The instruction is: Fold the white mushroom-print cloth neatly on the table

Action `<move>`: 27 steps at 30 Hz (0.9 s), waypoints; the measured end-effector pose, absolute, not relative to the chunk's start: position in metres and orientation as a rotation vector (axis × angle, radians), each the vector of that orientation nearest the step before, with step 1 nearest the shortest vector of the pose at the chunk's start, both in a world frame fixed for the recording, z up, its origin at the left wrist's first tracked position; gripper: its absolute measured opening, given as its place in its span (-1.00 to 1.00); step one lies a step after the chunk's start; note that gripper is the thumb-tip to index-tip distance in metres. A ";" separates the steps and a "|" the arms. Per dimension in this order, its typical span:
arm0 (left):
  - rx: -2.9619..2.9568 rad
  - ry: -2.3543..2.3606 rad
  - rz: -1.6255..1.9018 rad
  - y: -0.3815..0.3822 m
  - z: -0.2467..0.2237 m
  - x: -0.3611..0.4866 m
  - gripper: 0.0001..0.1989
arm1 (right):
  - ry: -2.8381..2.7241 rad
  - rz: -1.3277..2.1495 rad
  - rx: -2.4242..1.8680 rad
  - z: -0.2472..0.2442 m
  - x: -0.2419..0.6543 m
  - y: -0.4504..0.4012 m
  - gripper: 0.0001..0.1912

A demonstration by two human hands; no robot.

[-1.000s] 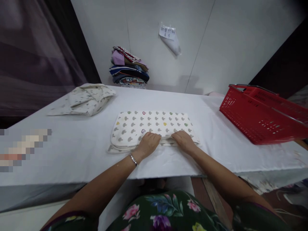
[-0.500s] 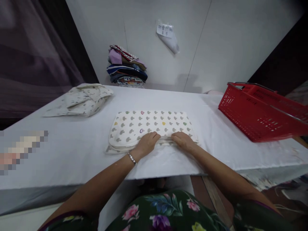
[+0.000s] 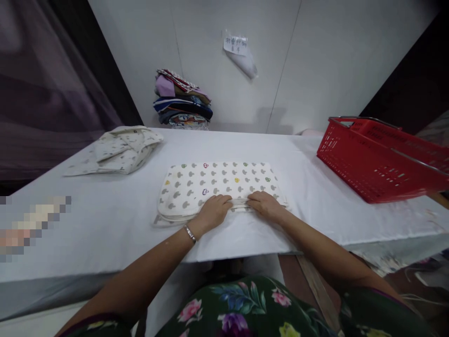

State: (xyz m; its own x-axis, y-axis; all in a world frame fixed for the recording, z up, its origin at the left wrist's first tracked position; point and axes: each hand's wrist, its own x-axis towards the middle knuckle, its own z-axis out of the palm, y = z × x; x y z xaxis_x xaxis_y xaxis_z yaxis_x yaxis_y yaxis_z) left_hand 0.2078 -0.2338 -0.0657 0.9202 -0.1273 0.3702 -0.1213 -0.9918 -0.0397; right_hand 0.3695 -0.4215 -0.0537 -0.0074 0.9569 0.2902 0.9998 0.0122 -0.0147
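Note:
A folded white cloth (image 3: 219, 180) lies in layers on the white-covered table, printed with grey mushroom shapes and a few coloured ones. At its near edge, my left hand (image 3: 214, 209) pinches the layers, fingers curled over the top. A little to the right, my right hand (image 3: 265, 204) grips the same edge, with a short gap between the two hands. Both thumbs are mostly hidden. Under the folded layers, a strip of the same print sticks out at the lower left and along the near side.
A crumpled printed cloth (image 3: 121, 150) lies at the table's back left. Folded clothes (image 3: 182, 100) are stacked by the wall. A red plastic basket (image 3: 379, 161) stands at the right. A paper note (image 3: 235, 45) in a plastic bag hangs on the wall.
Both hands keep their hold on the cloth's near edge, with only a slight shift of the fingers. The camera view has moved a little.

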 end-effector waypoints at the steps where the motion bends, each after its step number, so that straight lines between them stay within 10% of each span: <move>1: -3.076 0.202 -0.576 -0.235 -0.064 0.207 -0.82 | -2.073 -0.279 -2.044 -0.053 0.369 -0.422 -0.76; 27: -3.108 0.055 -0.457 -0.242 -0.049 0.218 -0.89 | -2.061 -0.248 -2.037 -0.044 0.373 -0.418 -0.78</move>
